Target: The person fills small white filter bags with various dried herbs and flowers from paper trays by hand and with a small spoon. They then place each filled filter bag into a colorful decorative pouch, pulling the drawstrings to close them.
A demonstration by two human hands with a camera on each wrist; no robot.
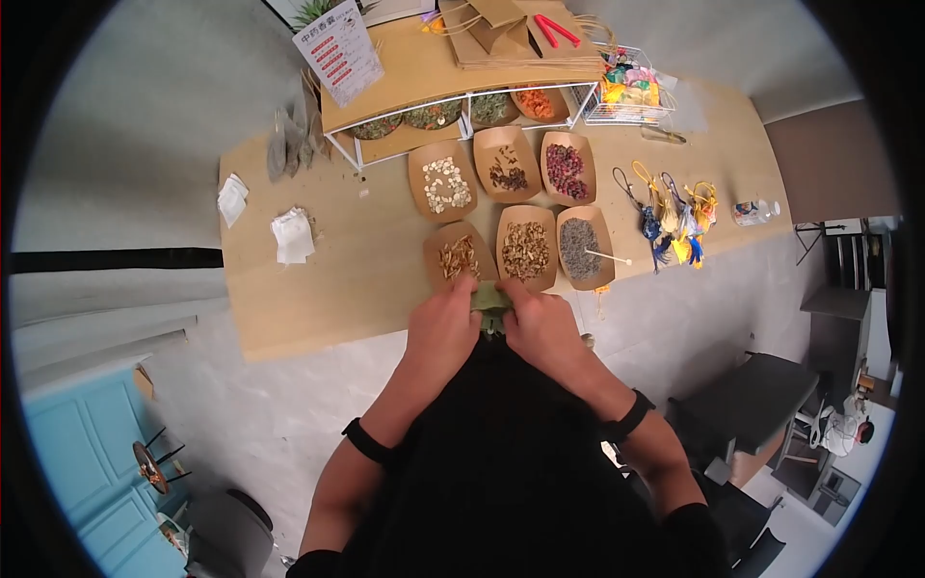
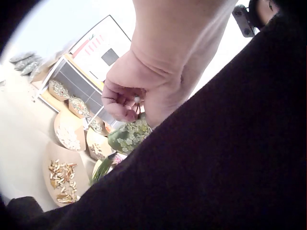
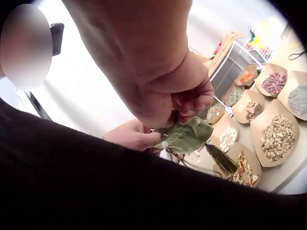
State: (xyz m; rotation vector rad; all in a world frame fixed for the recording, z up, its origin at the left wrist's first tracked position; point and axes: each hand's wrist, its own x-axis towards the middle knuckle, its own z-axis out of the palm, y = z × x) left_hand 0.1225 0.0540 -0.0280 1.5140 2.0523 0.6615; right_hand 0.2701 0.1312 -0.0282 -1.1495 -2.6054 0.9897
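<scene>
A green drawstring pouch [image 1: 491,297] is held between both hands, close in front of the dark clothing. My left hand [image 1: 444,323] pinches its left side with curled fingers, and my right hand [image 1: 537,323] grips the other side. Pale flowers pattern the pouch [image 2: 130,136] in the left wrist view, where a small bead [image 2: 137,99] on a cord shows by the fingers. From the pouch [image 3: 188,138] hangs a dark green tassel [image 3: 221,160], with a loose cord beside it in the right wrist view. The clothing hides part of the pouch in the left wrist view.
Just beyond the hands stand several paper trays of dried herbs, including shavings [image 1: 458,252], brown pieces [image 1: 526,249] and grey grains [image 1: 580,248] with a small stick. Tasselled pouches [image 1: 674,220] and a bottle [image 1: 754,212] lie right; a shelf [image 1: 414,82] stands behind.
</scene>
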